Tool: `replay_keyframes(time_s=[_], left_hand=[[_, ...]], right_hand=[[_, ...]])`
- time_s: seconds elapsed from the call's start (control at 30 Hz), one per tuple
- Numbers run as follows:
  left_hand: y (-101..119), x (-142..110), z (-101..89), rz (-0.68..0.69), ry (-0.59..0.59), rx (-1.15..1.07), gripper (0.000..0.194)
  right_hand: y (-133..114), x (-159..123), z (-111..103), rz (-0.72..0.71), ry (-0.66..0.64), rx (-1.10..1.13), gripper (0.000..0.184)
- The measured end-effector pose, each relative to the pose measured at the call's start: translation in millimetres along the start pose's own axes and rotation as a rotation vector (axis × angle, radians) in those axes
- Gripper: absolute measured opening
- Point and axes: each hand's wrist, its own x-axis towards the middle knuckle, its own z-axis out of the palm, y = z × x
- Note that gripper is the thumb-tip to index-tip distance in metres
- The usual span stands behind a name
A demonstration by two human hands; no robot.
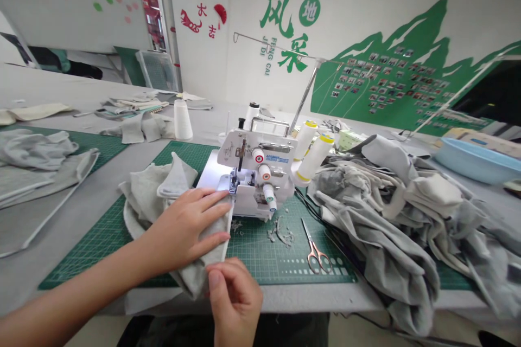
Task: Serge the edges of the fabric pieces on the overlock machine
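Observation:
A white overlock sewing machine (260,173) stands on a green cutting mat (260,263), its lamp lit over the needle area. Grey fabric (142,195) runs from the left of the machine up to the presser foot, one edge lying along the front of the machine. Flat on that fabric lies my left hand (195,222), fingers spread, fingertips close to the foot. Nearer the table's front edge, my right hand (236,293) pinches the edge of the same fabric between thumb and curled fingers.
Copper-handled scissors (317,255) and thread trimmings (280,233) lie right of the machine. Thread cones (315,157) stand behind it. A large grey fabric heap (378,217) covers the right side; more fabric pieces (36,168) lie left. A blue basin (480,160) sits far right.

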Motion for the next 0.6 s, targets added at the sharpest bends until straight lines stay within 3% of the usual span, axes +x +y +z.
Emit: replay_keyframes(time_s=[0.3,0.4,0.5,0.6], left_hand=[[-3.7,1.1,8.2,-0.024,-0.016,0.007,0.054],[-7.3,-0.3,7.9,-0.01,-0.027,0.006,0.056],[-9.9,-2.7,7.2,0.011,-0.025,0.002,0.059],[-11.6,-5.9,8.3,0.017,-0.022,-0.007,0.06]], right_hand=[[10.9,4.6,-3.4,0.122,-0.054,-0.034,0.017],[11.9,3.8,-2.0,0.157,-0.003,-0.029,0.011],[5.7,13.0,-6.2,0.003,0.063,-0.218,0.017],[-4.0,32.8,-11.6,-0.261,-0.007,-0.459,0.036]])
